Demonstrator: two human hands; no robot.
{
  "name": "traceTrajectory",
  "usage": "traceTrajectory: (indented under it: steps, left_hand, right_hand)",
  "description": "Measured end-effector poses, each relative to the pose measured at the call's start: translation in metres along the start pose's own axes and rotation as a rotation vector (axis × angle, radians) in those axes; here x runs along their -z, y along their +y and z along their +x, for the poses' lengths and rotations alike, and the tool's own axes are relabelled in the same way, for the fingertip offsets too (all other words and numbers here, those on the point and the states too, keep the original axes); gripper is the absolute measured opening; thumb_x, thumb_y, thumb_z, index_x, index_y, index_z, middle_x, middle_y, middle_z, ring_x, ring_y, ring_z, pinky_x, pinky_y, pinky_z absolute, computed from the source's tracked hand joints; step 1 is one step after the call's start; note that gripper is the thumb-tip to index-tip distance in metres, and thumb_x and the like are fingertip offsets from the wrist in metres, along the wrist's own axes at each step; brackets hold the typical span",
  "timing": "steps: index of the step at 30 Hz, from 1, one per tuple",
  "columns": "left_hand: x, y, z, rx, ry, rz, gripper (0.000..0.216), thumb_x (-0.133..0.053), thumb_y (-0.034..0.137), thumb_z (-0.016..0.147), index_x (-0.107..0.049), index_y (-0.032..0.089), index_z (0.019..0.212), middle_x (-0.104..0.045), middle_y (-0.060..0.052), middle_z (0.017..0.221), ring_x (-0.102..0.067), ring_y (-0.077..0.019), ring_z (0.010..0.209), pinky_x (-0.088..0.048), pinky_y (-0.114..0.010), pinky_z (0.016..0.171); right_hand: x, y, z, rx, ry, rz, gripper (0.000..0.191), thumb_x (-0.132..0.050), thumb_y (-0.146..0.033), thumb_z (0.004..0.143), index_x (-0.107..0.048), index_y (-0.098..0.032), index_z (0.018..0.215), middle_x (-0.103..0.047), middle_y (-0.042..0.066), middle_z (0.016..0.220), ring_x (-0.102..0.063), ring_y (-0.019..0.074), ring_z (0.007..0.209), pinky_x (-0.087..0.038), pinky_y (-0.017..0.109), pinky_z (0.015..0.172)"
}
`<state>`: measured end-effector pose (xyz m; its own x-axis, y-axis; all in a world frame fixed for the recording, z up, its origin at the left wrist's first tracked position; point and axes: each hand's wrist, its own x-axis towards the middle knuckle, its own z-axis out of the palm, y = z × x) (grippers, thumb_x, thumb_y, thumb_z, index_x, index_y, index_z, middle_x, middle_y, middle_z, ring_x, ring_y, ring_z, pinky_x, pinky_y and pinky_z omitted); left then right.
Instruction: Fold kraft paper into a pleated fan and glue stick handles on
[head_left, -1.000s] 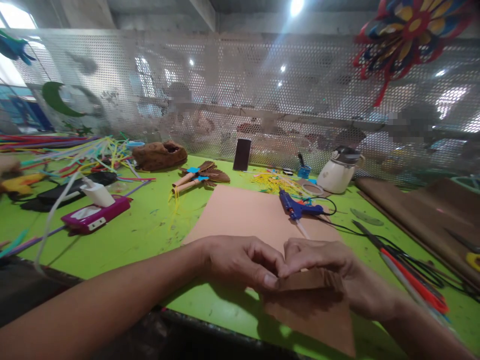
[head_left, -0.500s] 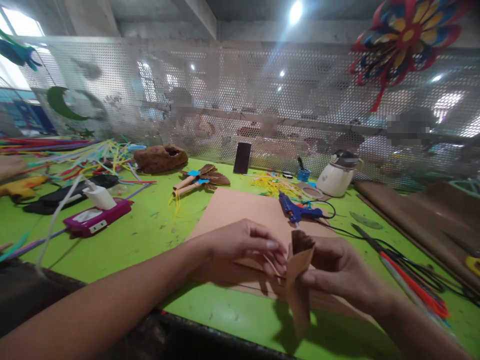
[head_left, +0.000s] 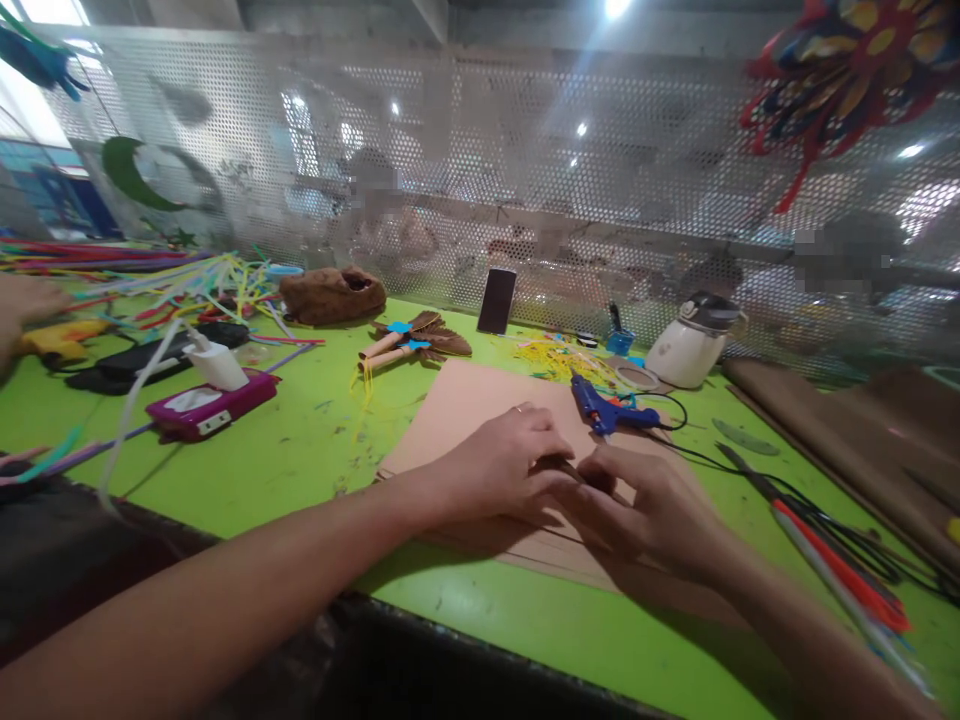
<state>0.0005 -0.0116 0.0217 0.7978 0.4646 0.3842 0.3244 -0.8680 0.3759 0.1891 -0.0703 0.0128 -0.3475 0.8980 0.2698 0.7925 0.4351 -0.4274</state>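
My left hand [head_left: 517, 460] and my right hand [head_left: 637, 500] meet above a stack of tan paper sheets [head_left: 465, 410]. Both are closed on a folded piece of brown paper [head_left: 559, 466], mostly hidden by the fingers. Just beyond my right hand, a blue glue gun [head_left: 600, 410] lies with its nozzle toward me, partly on the sheets. Scissors with red handles [head_left: 840, 565] rest to the right of that hand, beside a black cord.
A purple power strip [head_left: 214, 405] with a white plug stands left. Paper pieces with blue bands [head_left: 409, 342], a phone [head_left: 496, 300] and a cream jug [head_left: 690, 345] stand farther back. Brown sheets [head_left: 847, 430] lie right. Another person's hand [head_left: 30, 300] is at the far left.
My left hand has moved right and taken hold of the brown paper, which my right hand alone held before. The paper has turned from upright to lying low between both hands.
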Motion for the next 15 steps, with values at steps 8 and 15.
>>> traceTrajectory:
  steps: [8,15]
  left_hand:
    - [-0.021,-0.023,0.002,0.078,-0.105,0.005,0.022,-0.053,0.032,0.083,-0.07,0.018,0.086,-0.064,-0.005,0.077,-0.053,-0.0168,0.076,-0.038,-0.027,0.07]
    - [-0.019,-0.032,0.003,0.115,-0.153,-0.031,0.016,-0.056,0.025,0.08,-0.069,0.016,0.084,-0.062,-0.006,0.08,-0.053,-0.0164,0.075,-0.04,-0.027,0.07]
  right_hand:
    - [-0.013,0.02,0.006,0.008,-0.078,0.058,0.021,-0.053,-0.035,0.084,-0.064,-0.018,0.078,-0.062,0.004,0.073,-0.052,0.0154,0.065,-0.037,0.026,0.056]
    - [-0.009,0.03,0.009,0.028,-0.145,0.087,0.014,-0.052,-0.026,0.084,-0.064,-0.018,0.081,-0.062,0.003,0.077,-0.054,0.0155,0.069,-0.04,0.027,0.063]
